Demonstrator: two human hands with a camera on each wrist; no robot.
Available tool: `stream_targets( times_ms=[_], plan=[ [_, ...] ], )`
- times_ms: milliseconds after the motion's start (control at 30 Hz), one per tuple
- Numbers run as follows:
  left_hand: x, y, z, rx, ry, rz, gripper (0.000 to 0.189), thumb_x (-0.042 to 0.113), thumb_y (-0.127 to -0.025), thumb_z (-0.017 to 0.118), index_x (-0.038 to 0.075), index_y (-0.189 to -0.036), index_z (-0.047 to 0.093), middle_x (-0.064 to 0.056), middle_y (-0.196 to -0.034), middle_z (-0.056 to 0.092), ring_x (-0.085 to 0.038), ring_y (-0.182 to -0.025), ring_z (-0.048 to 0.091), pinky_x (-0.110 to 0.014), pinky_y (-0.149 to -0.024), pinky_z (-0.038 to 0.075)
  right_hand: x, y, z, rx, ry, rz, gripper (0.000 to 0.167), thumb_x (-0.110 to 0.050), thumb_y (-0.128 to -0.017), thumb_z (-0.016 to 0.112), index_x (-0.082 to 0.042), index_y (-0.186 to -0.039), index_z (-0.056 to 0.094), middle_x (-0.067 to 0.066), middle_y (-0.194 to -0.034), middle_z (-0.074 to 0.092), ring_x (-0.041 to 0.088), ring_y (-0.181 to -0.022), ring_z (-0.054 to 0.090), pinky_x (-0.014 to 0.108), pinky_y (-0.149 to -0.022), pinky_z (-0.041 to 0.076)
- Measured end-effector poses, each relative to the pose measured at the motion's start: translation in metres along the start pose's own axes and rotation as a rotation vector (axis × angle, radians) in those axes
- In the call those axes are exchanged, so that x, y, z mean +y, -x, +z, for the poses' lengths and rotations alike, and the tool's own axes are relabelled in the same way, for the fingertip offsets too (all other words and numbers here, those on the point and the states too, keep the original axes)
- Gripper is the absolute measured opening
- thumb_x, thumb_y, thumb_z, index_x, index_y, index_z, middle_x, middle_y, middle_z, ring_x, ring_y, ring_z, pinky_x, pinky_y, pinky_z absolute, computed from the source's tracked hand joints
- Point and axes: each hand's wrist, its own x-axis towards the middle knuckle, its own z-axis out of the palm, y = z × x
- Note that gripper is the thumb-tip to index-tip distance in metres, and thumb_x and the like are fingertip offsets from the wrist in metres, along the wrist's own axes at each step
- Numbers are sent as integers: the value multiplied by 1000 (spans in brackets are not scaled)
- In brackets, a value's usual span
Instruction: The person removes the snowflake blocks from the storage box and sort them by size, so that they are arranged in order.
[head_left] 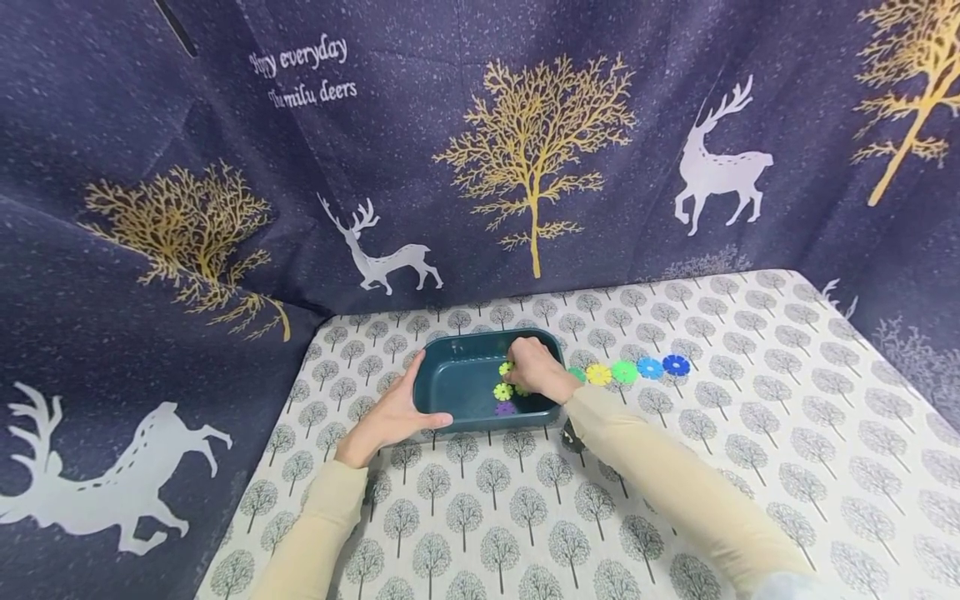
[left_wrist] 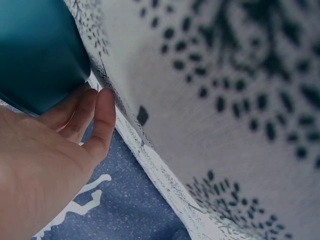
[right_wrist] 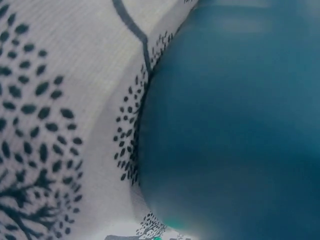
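A dark teal plastic basin (head_left: 465,423) lies on the table, its wall also filling much of the right wrist view. My left hand (head_left: 397,414) grips its left end, thumb over the front rim and fingers (left_wrist: 102,117) along the outer wall. Inside the basin, my right hand (head_left: 534,367) reaches down at the right end with bent fingers. Yellow-green notched plastic discs (head_left: 502,392) lie at its fingertips, and a purple disc (head_left: 505,408) lies nearer the front wall. I cannot tell whether the right fingers pinch a disc. The right wrist view does not show that hand.
Right of the basin runs a row of notched discs: green, yellow (head_left: 597,374), bright green (head_left: 624,372), light blue (head_left: 650,367) and dark blue (head_left: 676,365). A tree-print cloth (head_left: 495,533) covers the table. Behind and left hangs a navy curtain (head_left: 465,167) with deer and trees.
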Motion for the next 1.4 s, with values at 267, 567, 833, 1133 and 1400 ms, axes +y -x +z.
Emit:
stream_targets(
  times_ms=[267,567,833,1133,1400],
  plan=[
    [1,-1,1,1,3,10,136,53,-83,93,33,-177,-3,-27,-182,15,-56,-165,23,-81,-127,26,0,-1,1,-2,9,-2,68,-11,-96,84,-19,-52,33,-5,-49,24,11,-49,17,25,-50,25],
    [-1,0,1,-1,-2,15,136,55,-84,92,30,-178,-3,-27,-183,13,-58,-165,22,-82,-127,27,-4,-5,4,-16,62,45,58,-19,-95,87,-18,-56,45,-4,-54,32,14,-50,32,30,-56,41],
    [-1,-1,3,8,3,14,137,52,-82,94,29,-178,-1,-30,-181,16,-58,-163,26,-81,-126,27,-6,-5,4,-17,61,76,52,-19,-93,88,-16,-58,50,-2,-54,41,14,-49,36,29,-54,41],
    [-1,-2,1,28,17,17,136,50,-82,94,30,-178,-1,-29,-181,19,-57,-162,29,-80,-127,28,-11,-7,7,30,73,88,33,-23,-91,88,-11,-71,65,2,-65,58,14,-53,46,30,-55,45],
    [1,0,3,23,16,17,136,50,-82,94,27,-178,0,-27,-182,18,-56,-164,28,-79,-128,28,-10,2,11,95,91,73,33,-23,-88,91,-12,-69,66,3,-67,63,16,-54,54,31,-55,47]
  ],
)
